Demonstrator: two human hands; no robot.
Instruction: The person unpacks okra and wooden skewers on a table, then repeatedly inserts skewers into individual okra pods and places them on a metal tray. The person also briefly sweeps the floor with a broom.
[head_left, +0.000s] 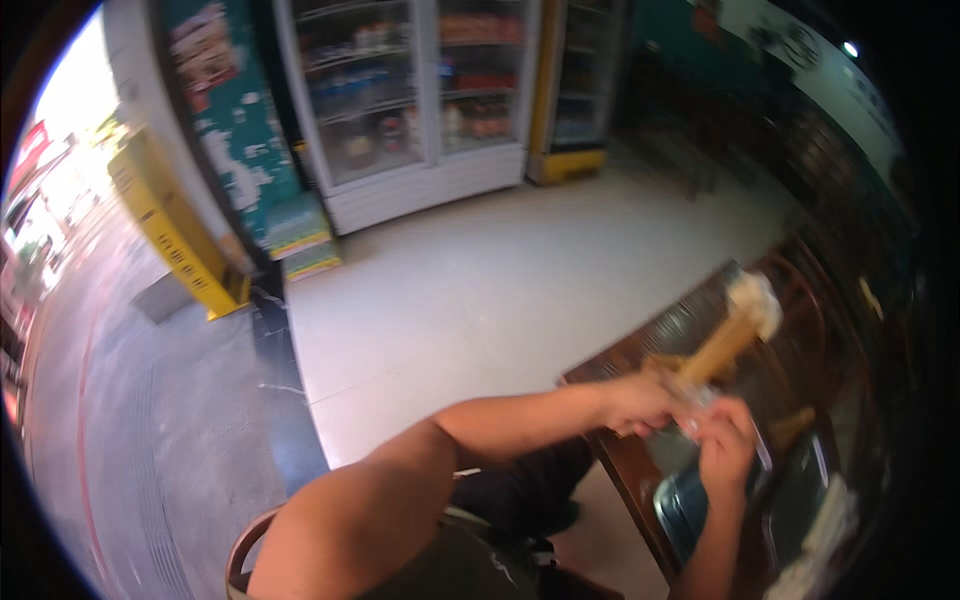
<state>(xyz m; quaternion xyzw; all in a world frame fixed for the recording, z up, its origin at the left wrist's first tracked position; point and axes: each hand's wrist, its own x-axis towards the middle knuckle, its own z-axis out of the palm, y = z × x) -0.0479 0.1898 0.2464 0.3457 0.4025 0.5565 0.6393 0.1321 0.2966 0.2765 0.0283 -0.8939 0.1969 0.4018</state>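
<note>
My left hand (643, 401) grips the lower part of a long yellow-brown stick-like bundle (721, 349), which tilts up to the right. A bulky white end (756, 304) tops it; motion blur hides what it is made of. Clear plastic film (703, 396) shows between my hands. With bent fingers, my right hand (726, 446) appears to pinch this film just below the bundle. Both hands are above a dark brown wooden table (619, 457). Beneath my right hand lies a blue-green container (679, 502) with a shiny rim.
More yellow-brown pieces (793, 426) lie on the table, and a pale bundle (825, 517) in plastic is at the lower right. Beyond the pale floor (480, 292) stand glass-door drinks fridges (427, 169). Left are stacked cartons (307, 251) and a yellow sign (180, 240) by the doorway.
</note>
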